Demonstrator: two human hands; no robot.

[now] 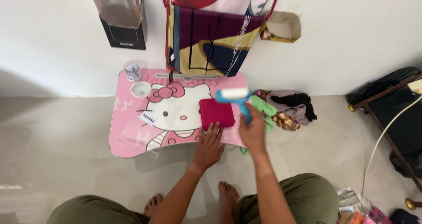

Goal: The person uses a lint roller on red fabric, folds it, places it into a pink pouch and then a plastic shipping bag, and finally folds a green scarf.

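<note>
Nearest, I see my two knees in olive trousers and my bare feet point(189, 203) on the pale tiled floor point(52, 140); beyond them my left hand point(208, 146) lies flat and open, fingers spread, its fingertips touching the near edge of a folded crimson cloth point(216, 113); my right hand point(252, 129) is closed around the handle of a blue lint roller point(235, 98), whose white roll sits just beyond the cloth's far right corner, though I cannot tell whether it touches the cloth; the cloth rests on the right half of a low pink surface point(127, 136) printed with a cartoon cat wearing a bow; at the surface's far left corner stands a small clear cup point(132, 70) beside a round recess point(141, 89); to the right of the surface, on the floor, lies a heap of green, mauve and black clothes point(288, 107); farthest, against the white wall, hang a multicoloured fabric bag point(206, 39) and a dark box point(124, 30); a dark wooden furniture frame point(387, 118) occupies the right edge.
</note>
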